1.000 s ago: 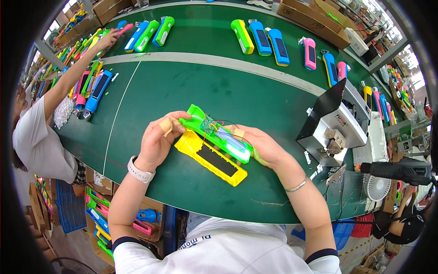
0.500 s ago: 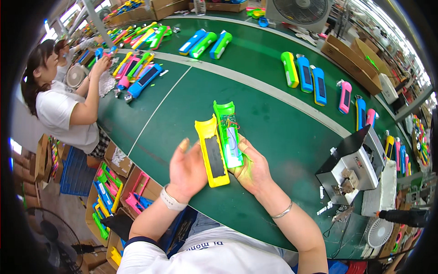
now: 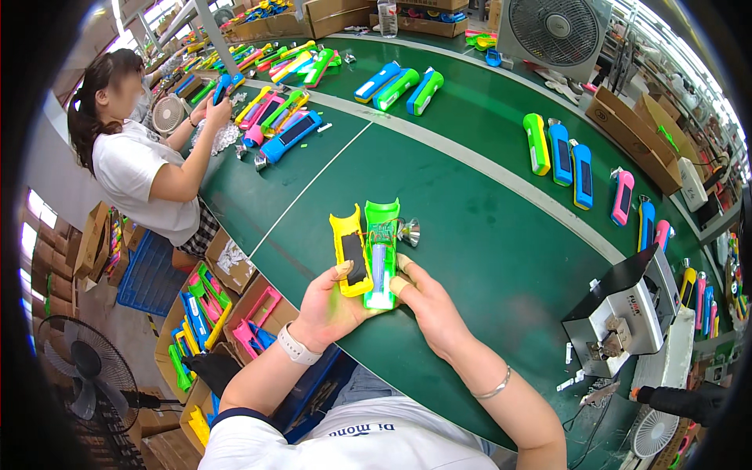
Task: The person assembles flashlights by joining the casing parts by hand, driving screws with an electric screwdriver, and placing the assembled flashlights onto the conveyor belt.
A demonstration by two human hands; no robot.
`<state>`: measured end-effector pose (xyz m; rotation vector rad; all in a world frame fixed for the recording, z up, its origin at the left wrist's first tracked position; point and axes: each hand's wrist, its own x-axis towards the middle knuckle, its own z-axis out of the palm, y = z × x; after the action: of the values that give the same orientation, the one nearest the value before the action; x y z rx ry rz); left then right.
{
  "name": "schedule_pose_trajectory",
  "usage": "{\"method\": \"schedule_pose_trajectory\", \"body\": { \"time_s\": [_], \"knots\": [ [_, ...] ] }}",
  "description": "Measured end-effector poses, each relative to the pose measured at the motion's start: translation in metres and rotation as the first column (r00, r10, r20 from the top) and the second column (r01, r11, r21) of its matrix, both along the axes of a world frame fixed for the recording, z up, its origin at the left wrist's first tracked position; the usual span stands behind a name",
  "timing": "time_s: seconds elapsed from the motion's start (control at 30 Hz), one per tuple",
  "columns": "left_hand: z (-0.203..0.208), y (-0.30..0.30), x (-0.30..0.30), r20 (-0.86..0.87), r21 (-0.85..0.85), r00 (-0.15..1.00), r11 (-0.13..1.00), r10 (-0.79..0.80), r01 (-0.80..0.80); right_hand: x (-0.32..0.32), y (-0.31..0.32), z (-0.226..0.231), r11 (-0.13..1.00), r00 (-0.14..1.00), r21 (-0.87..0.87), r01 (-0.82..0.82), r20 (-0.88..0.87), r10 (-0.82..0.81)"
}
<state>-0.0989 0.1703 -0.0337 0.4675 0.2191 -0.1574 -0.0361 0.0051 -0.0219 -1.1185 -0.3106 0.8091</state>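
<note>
My left hand (image 3: 319,313) is closed on a yellow flashlight shell half (image 3: 348,243), its thumb pressing the lower left edge; a dark panel fills the shell's inside. Right alongside lies a green flashlight half (image 3: 383,211), inner side up, with a small circuit board, red wires, a pale cylindrical battery (image 3: 378,266) and a bright glow at its lower end. My right hand (image 3: 432,309) grips this green half by its right edge, and the left fingers reach beneath its lower end. A shiny reflector head (image 3: 410,231) hangs at the green half's upper right.
Several assembled flashlights (image 3: 583,174) lie along the green table's (image 3: 486,258) far strip. A black-and-silver machine (image 3: 619,313) stands at right, near a power screwdriver (image 3: 677,401). Left, a co-worker (image 3: 149,164) handles a blue flashlight beside a pile of parts. Cartons of shells (image 3: 192,313) stand lower left.
The yellow half has shifted up against the green half, and my left thumb now presses on it. The reflector head has come into sight. The whole view has swung, moving the scene rightward.
</note>
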Motion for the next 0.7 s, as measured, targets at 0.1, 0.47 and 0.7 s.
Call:
{"method": "schedule_pose_trajectory", "body": {
  "time_s": [0.1, 0.47, 0.7],
  "knots": [
    [0.003, 0.02, 0.003, 0.001, 0.048, 0.999, 0.998, -0.045, 0.045, -0.003, -0.015, 0.001, 0.98, 0.993, -0.191, 0.052, 0.11, -0.032],
    [0.042, 0.157, 0.027, -0.186, 0.346, 0.983, 0.936, 0.005, 0.061, -0.008, -0.102, 0.021, 0.969, 0.992, -0.221, 0.111, 0.077, -0.096],
    [0.041, 0.039, 0.023, 0.051, 0.16, 0.961, 0.952, -0.272, 0.261, -0.032, -0.033, 0.02, 0.994, 0.995, -0.052, 0.095, 0.038, -0.093]
  ]
}}
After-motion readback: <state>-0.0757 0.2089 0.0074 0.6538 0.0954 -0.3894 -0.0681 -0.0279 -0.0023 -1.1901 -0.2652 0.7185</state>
